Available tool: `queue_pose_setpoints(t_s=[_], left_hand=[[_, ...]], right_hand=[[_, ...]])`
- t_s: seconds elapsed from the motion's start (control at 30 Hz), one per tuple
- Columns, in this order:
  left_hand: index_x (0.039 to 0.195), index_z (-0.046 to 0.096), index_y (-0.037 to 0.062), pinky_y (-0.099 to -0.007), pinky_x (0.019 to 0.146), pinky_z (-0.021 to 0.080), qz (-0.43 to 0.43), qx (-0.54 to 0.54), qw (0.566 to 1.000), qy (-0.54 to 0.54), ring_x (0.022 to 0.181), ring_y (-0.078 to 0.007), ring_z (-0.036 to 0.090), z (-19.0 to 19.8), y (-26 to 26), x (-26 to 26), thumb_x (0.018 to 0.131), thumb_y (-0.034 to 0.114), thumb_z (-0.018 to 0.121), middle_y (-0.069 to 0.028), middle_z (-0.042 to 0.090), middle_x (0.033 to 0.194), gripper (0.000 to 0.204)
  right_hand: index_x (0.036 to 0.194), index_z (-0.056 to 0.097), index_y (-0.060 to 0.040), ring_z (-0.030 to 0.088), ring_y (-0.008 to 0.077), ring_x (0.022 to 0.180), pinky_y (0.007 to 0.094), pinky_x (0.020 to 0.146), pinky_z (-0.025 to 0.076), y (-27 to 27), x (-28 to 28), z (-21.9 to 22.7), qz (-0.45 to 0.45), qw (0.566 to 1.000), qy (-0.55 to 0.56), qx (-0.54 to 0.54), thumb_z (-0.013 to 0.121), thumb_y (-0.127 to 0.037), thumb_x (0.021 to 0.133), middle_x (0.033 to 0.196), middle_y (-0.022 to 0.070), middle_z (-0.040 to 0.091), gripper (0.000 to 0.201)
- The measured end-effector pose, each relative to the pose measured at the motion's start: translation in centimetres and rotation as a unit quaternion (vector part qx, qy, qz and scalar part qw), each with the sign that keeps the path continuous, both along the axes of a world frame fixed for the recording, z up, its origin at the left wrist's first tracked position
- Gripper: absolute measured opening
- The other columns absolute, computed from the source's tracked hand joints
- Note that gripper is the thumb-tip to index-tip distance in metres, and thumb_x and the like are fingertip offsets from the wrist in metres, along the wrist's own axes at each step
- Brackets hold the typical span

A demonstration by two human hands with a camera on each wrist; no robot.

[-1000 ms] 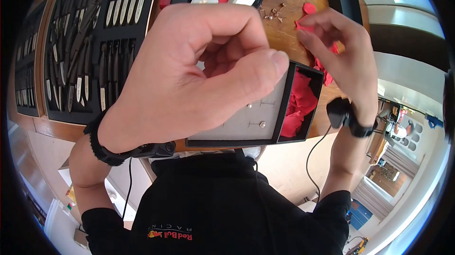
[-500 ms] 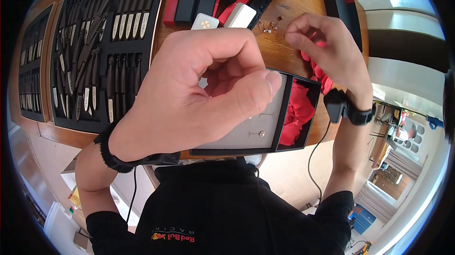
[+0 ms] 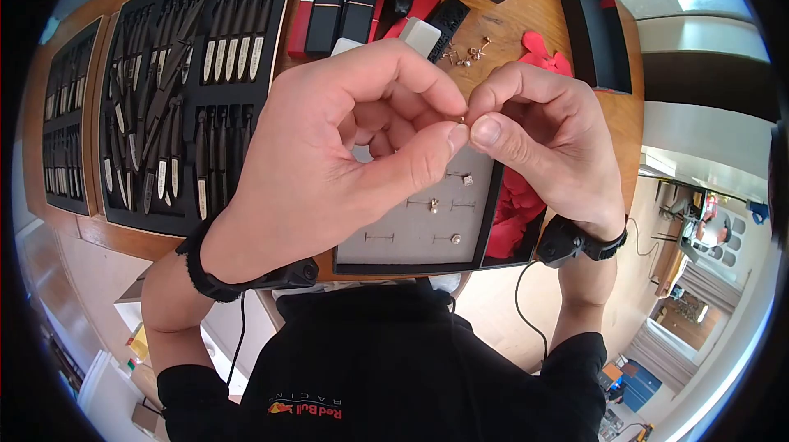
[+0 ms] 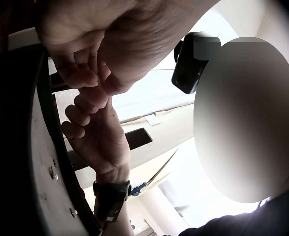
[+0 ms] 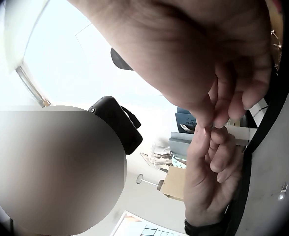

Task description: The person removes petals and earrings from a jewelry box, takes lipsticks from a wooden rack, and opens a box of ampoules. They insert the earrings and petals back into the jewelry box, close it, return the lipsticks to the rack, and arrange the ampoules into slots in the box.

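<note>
My left hand [image 3: 316,154] and right hand [image 3: 563,142] meet fingertip to fingertip above a grey jewellery tray [image 3: 390,222] with a black rim. Between the pinched thumbs and index fingers shows a tiny gold-coloured piece [image 3: 463,120], mostly hidden, so I cannot tell its exact kind. Below the hands, small earrings sit in the tray's slots: a sparkly square stud [image 3: 468,181], a gold-toned one [image 3: 434,205] and a round one [image 3: 455,238]. Red petals [image 3: 511,216] fill the tray's side compartment.
Several loose earrings [image 3: 475,53] lie on the wooden table beyond the hands. Black and red boxes [image 3: 326,19] stand at the back. On the left are trays of dark-handled tools [image 3: 234,31]. An open black box [image 3: 598,27] is at the far right.
My right hand has come from beside the loose earrings and petals, inward and toward me, to meet the left fingertips. The left hand stays over the tray, still pinching.
</note>
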State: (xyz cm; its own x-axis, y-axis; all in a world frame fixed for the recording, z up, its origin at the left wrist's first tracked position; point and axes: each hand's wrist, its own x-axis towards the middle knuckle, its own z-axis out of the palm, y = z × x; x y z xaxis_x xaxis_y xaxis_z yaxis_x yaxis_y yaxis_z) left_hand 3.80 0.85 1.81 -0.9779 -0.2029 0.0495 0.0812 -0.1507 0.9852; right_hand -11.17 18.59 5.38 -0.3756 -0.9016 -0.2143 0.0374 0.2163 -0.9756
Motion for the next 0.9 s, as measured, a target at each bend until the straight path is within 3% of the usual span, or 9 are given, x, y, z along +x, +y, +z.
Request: queue_pose_setpoints(t_s=[0.07, 0.2, 0.27, 0.5, 0.6, 0.77, 0.9], left_hand=[[0.113, 0.066, -0.0038, -0.021, 0.061, 0.056, 0.012, 0.0, 1.0, 0.003, 0.079, -0.0065, 0.067, -0.1, 0.0, 0.0, 0.097, 0.002, 0.075, -0.006, 0.07, 0.098, 0.018], [0.108, 0.068, -0.005, -0.0216, 0.061, 0.058, 0.005, 0.0, 1.0, 0.006, 0.077, -0.0081, 0.07, 0.2, 0.0, 0.0, 0.098, 0.001, 0.074, -0.0081, 0.071, 0.097, 0.013], [0.106, 0.068, -0.0054, -0.0218, 0.061, 0.058, -0.008, 0.003, 1.0, 0.001, 0.077, -0.0086, 0.07, 0.3, 0.0, 0.0, 0.098, 0.0, 0.074, -0.0086, 0.071, 0.096, 0.012], [0.107, 0.071, -0.0069, -0.0235, 0.064, 0.058, -0.014, -0.049, 0.999, -0.001, 0.078, -0.0126, 0.072, 0.8, 0.2, 0.2, 0.096, -0.002, 0.075, -0.0122, 0.073, 0.098, 0.012], [0.106, 0.072, -0.0059, -0.024, 0.065, 0.057, -0.029, -0.115, 0.993, 0.015, 0.08, -0.0131, 0.072, 0.9, 0.0, 0.3, 0.092, -0.005, 0.078, -0.0133, 0.074, 0.098, 0.015], [0.103, 0.074, -0.0024, -0.0242, 0.067, 0.055, -0.029, -0.229, 0.968, 0.095, 0.081, -0.0139, 0.071, 1.0, 0.3, -0.2, 0.083, -0.008, 0.082, -0.0131, 0.074, 0.096, 0.022], [0.099, 0.076, -0.0008, -0.0252, 0.067, 0.055, 0.029, -0.291, 0.946, 0.138, 0.08, -0.0152, 0.071, 1.0, 0.7, -0.4, 0.078, -0.01, 0.083, -0.0121, 0.075, 0.093, 0.024]], right_hand=[[0.109, 0.073, 0.0006, 0.065, 0.005, 0.085, 0.0228, 0.076, 0.053, -0.2, -0.1, -0.4, 0.002, 0.995, 0.096, -0.019, 0.077, -0.016, 0.101, 0.095, 0.0015, 0.072, 0.019], [0.104, 0.075, -0.0004, 0.066, 0.0073, 0.081, 0.0237, 0.072, 0.053, 0.0, -0.5, -0.5, 0.003, 0.991, 0.129, -0.044, 0.079, -0.014, 0.099, 0.091, 0.0022, 0.073, 0.015], [0.097, 0.073, 0.0006, 0.064, 0.0127, 0.085, 0.027, 0.078, 0.05, 0.2, -0.6, 0.0, 0.026, 0.989, 0.142, -0.043, 0.083, -0.01, 0.093, 0.092, 0.0053, 0.071, 0.015], [0.097, 0.075, 0.0, 0.066, 0.0145, 0.084, 0.0279, 0.076, 0.05, 1.0, -0.8, 0.0, 0.047, 0.979, 0.19, -0.046, 0.084, -0.008, 0.091, 0.092, 0.0067, 0.073, 0.013], [0.097, 0.075, 0.0008, 0.066, 0.0145, 0.084, 0.0283, 0.077, 0.051, 1.5, -0.8, -0.3, 0.046, 0.984, 0.162, -0.054, 0.083, -0.006, 0.091, 0.092, 0.0072, 0.072, 0.013], [0.102, 0.073, 0.0029, 0.067, 0.0135, 0.087, 0.0277, 0.082, 0.053, 1.8, -0.7, -0.2, 0.042, 0.999, 0.014, 0.005, 0.079, -0.003, 0.095, 0.096, 0.0073, 0.069, 0.011], [0.103, 0.072, 0.0037, 0.068, 0.0131, 0.089, 0.0271, 0.082, 0.054, 1.9, -0.4, -0.6, 0.01, 0.999, -0.047, -0.014, 0.078, -0.001, 0.095, 0.096, 0.007, 0.069, 0.011]])
